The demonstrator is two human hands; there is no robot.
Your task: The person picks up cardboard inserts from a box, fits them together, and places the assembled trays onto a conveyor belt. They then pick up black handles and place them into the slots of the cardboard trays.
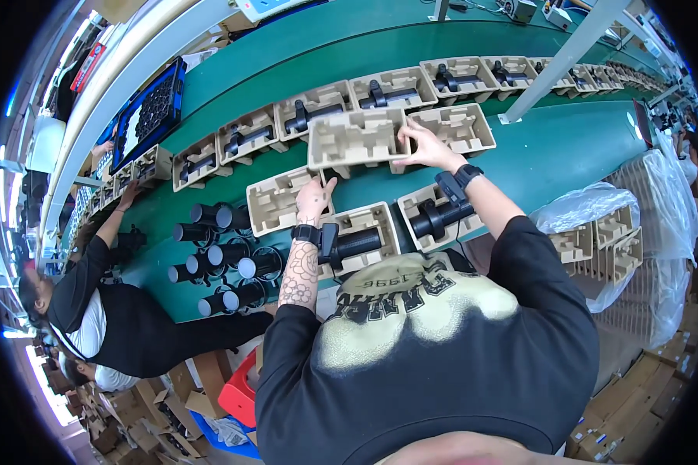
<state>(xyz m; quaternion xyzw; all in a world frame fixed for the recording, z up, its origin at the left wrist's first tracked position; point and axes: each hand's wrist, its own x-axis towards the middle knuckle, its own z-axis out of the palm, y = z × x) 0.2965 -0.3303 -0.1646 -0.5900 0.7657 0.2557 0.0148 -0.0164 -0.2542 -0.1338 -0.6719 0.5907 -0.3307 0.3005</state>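
My right hand (428, 147) is closed on the right end of a beige moulded-pulp tray (357, 138), which is raised above the green bench. Just behind that hand lies another pulp tray (459, 128). My left hand (313, 200) is closed at the right end of a pulp tray (270, 203) lower on the left; its fingertips are partly hidden. Close to my body, one pulp tray (388, 232) holds a black cylindrical device (360, 243). A similar black device (434, 220) sits in the tray to its right.
Pulp trays with black parts (310, 115) line the green conveyor (233, 81). Several black cylinders (223, 254) stand left. A co-worker (132, 318) reaches toward trays there. A grey post (554, 66) rises at right, near stacked trays in clear plastic (589, 205).
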